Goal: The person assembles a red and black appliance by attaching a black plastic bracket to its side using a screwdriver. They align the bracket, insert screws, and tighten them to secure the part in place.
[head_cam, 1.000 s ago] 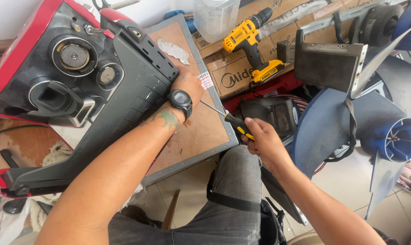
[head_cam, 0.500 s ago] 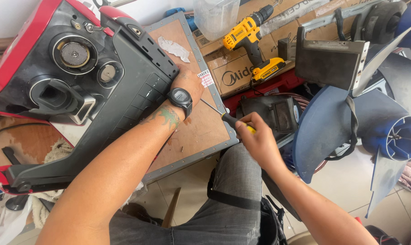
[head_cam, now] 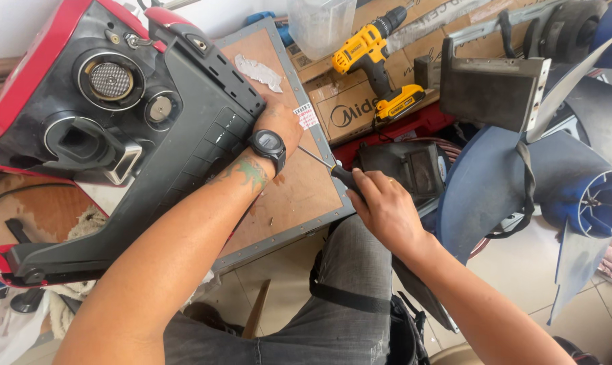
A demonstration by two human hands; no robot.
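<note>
The left hand (head_cam: 279, 125), wristwatch on, presses flat against the edge of the red and grey appliance housing (head_cam: 116, 128) lying on the wooden board (head_cam: 299, 196). The right hand (head_cam: 387, 209) is closed round a black-handled screwdriver (head_cam: 333, 169), its shaft angled in under the left palm. I'd say keep the tip square in the screw and the housing pinned firmly, so the blade doesn't slip toward that bracing hand

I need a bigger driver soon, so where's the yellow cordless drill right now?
In the head view, the yellow cordless drill lies top centre on a cardboard box, beyond the right hand and its screwdriver.
</note>
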